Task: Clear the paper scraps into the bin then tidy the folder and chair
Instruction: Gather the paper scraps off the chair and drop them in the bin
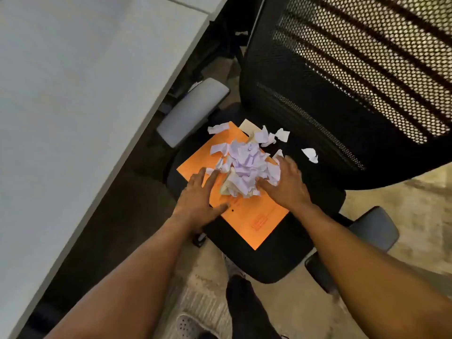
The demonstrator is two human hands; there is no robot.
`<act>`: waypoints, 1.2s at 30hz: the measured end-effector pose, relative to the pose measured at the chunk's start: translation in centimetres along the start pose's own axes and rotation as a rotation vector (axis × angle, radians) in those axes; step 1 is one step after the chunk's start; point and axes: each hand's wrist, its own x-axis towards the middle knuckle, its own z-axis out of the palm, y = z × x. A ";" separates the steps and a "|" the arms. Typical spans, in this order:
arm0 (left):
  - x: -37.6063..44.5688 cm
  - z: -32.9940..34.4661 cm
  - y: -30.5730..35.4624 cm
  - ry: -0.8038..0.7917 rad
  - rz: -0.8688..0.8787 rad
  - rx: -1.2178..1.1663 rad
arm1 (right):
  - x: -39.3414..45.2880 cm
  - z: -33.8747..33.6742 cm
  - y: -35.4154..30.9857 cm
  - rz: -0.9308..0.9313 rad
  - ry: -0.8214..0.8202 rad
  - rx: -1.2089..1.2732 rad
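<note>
An orange folder (247,216) lies flat on the black seat of an office chair (276,260). A heap of crumpled white paper scraps (247,165) sits on the folder's upper half. My left hand (200,199) rests on the folder at the heap's left, fingers spread and touching the scraps. My right hand (286,182) presses against the heap's right side, fingers apart. Neither hand has lifted anything. Loose scraps lie apart: one on the seat to the right (310,154), some above the heap (281,134), one at the folder's top corner (217,128). No bin is in view.
A grey desk (85,106) fills the left side, its edge running diagonally close to the chair. The chair's mesh backrest (354,81) rises at the right, with grey armrests at the left (193,111) and the right (376,228). My shoe and leg (244,307) are on the floor below.
</note>
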 end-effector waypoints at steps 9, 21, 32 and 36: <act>9.3 1.7 1.1 -0.061 0.019 0.140 | 7.1 2.7 0.6 0.167 -0.031 0.005; 12.1 5.3 2.6 0.040 0.154 0.285 | 9.5 6.8 0.8 -0.219 -0.005 -0.349; 12.0 5.4 3.1 0.165 0.183 -0.168 | 10.2 5.5 0.5 -0.160 -0.028 -0.019; 11.0 4.4 2.7 0.214 0.057 -0.368 | 9.7 3.6 0.5 -0.149 0.058 0.081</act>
